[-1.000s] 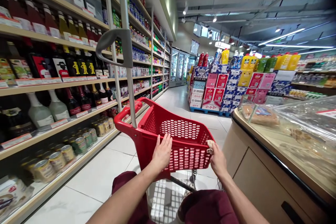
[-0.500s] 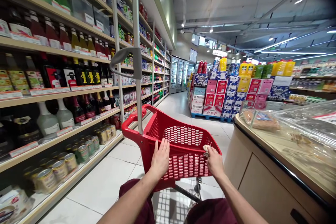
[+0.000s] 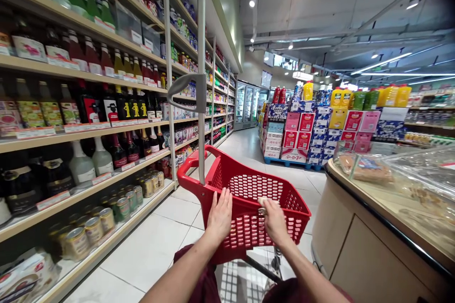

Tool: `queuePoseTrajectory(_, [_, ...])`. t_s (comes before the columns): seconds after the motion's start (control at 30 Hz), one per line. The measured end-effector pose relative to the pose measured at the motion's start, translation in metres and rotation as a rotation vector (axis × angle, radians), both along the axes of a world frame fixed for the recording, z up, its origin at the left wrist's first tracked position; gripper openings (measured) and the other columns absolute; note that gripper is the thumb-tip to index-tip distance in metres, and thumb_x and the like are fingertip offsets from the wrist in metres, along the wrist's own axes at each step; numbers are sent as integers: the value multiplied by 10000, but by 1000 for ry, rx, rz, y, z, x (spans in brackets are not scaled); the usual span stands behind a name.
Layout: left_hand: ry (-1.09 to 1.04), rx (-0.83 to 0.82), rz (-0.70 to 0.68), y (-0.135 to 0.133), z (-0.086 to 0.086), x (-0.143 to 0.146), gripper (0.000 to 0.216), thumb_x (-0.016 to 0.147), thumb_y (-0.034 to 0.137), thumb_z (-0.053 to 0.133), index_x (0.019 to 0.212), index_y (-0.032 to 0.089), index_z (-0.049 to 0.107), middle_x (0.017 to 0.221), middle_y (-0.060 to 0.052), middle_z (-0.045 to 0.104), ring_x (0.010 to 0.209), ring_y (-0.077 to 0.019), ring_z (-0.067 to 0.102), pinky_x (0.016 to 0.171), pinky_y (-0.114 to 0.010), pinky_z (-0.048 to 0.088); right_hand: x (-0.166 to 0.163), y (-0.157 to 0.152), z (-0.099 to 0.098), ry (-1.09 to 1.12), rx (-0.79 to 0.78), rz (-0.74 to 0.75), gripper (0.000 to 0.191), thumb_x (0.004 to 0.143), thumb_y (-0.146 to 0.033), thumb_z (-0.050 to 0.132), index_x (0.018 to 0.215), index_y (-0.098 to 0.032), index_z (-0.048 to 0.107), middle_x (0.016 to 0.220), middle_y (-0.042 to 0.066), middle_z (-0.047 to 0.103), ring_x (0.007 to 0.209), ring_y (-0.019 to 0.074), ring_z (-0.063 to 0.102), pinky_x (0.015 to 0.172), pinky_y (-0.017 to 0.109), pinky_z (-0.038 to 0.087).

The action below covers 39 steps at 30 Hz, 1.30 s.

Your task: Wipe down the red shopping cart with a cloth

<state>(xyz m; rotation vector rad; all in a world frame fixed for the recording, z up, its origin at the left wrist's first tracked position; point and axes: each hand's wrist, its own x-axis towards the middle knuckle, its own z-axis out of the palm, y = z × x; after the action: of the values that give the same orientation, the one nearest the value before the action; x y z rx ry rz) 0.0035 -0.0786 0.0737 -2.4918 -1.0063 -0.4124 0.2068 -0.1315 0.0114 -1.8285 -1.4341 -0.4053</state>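
Note:
A red plastic shopping cart (image 3: 245, 205) with slotted walls stands before me, its basket bare inside where I can see. My left hand (image 3: 219, 215) lies flat against the near side of the basket, fingers stretched up to the rim. Pinched in my right hand (image 3: 275, 221) is a small crumpled white cloth (image 3: 263, 200), pressed at the near rim about mid-length. Most of the cloth is hidden by the fingers. A grey upright pole (image 3: 201, 147) with a looped grey handle (image 3: 188, 92) rises at the cart's left end.
Shelves of bottles and cans (image 3: 95, 125) line the left side. On the right, a curved counter (image 3: 341, 213) with clear covers stands close to the cart. Stacked drink boxes (image 3: 298, 135) are ahead, and glass-door fridges (image 3: 246, 102) are at the far end.
My right hand has slid left along the rim with the white cloth, closer to my left hand. My left hand stays flat on the cart. The whole view has shifted slightly.

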Motion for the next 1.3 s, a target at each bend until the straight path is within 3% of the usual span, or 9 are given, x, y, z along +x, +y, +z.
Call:
queuePoseTrajectory(0.17, [-89,80,60,9,7,-24,622,722,132,375,1336,69,304,1423,-127,275,1341,-235,136,1082,-481,77,-72,27,22,-81,84,369,584,729,-7,322,1268,-206,432,1293,59,479,1217,164,385,999,374,316])
queuePoseTrajectory(0.37, [-141,171,34,18,9,-70,653,711,134,385,1354,102,273,1428,-93,276,1347,-210,116,1085,-482,68,-63,25,16,2,73,225,566,735,-22,327,1241,-233,466,1251,60,517,1167,188,441,949,394,359])
queuePoseTrajectory(0.53, [-208,218,136,24,21,-90,637,729,174,390,1349,78,274,1425,-122,268,1340,-233,148,1076,-502,88,-135,60,61,-19,158,421,473,780,-67,346,1200,-217,507,1214,70,543,1144,179,459,970,383,345])
queuePoseTrajectory(0.63, [-208,223,158,27,28,-93,650,724,178,401,1350,72,264,1424,-134,267,1340,-242,144,1073,-509,88,-163,68,81,-70,147,446,482,781,-56,355,1228,-182,482,1278,102,491,1202,198,403,997,417,292])
queuePoseTrajectory(0.77, [-206,225,102,24,24,-85,679,706,149,406,1360,78,239,1431,-126,256,1345,-237,118,1078,-503,84,-117,46,58,-149,48,385,537,777,-36,363,1271,-233,435,1309,71,468,1220,190,383,981,399,289])
queuePoseTrajectory(0.9, [-203,223,16,19,14,-66,696,687,122,402,1361,80,237,1441,-108,236,1349,-223,97,1082,-484,108,-63,28,29,-40,-55,117,519,749,-16,344,1194,-219,517,1233,89,533,1147,206,463,931,416,331])
queuePoseTrajectory(0.97, [-190,211,-4,19,10,-54,687,693,131,398,1360,77,244,1441,-110,231,1348,-226,100,1081,-482,116,-67,34,28,5,-29,92,507,749,-27,341,1189,-203,523,1238,99,527,1163,208,450,950,419,322])
queuePoseTrajectory(1.13, [-131,154,52,23,8,-36,647,703,129,381,1342,79,297,1411,-128,300,1335,-235,167,1080,-485,118,-104,55,36,42,84,215,557,757,-21,303,1271,-189,436,1315,95,456,1236,182,366,1007,430,254])
queuePoseTrajectory(1.3, [-108,158,50,27,9,-35,654,680,136,385,1329,77,330,1397,-130,327,1333,-245,170,1082,-492,111,-54,39,20,143,101,107,549,747,-31,299,1217,-235,495,1220,62,547,1147,176,459,994,433,269])
